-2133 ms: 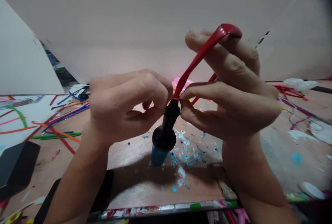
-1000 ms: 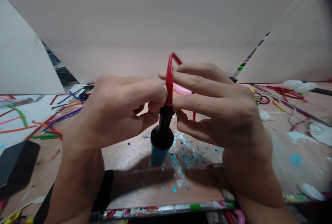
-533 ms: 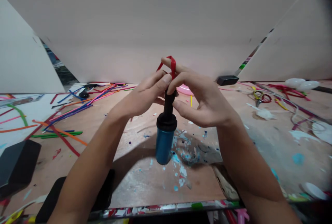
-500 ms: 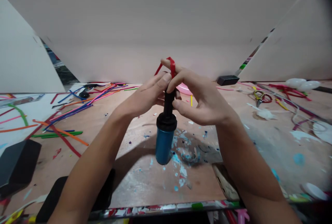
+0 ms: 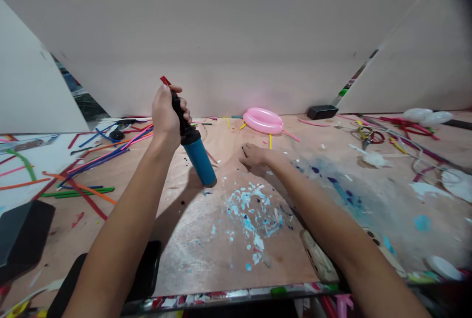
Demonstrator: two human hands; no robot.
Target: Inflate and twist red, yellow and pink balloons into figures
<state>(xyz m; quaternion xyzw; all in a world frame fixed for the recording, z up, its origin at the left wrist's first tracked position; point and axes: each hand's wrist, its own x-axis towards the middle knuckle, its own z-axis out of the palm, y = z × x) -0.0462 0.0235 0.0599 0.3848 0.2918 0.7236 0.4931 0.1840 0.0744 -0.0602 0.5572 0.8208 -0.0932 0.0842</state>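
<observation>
My left hand [image 5: 167, 114] is wrapped round the black handle of a blue hand pump [image 5: 201, 160], which tilts to the left above the table. A short piece of red balloon [image 5: 165, 81] sticks out at the top, by my left thumb. Low over the middle of the table is my right hand [image 5: 254, 157], its fingers bent and pressed towards each other; what they hold, if anything, is too small to name. Behind it a looped, inflated pink balloon [image 5: 263, 120] lies near the back wall.
Uninflated balloons [image 5: 99, 153] lie at the left. Blue and white scraps [image 5: 254, 210] dot the middle. Scissors [image 5: 366, 137] and white balloons [image 5: 427, 117] are at the right. Black blocks [image 5: 322, 112] and a phone [image 5: 319, 256] also rest on the table.
My hands have moved apart. My left hand has carried the pump to the left and tilted it; my right hand has let go of the red balloon and dropped towards the table.
</observation>
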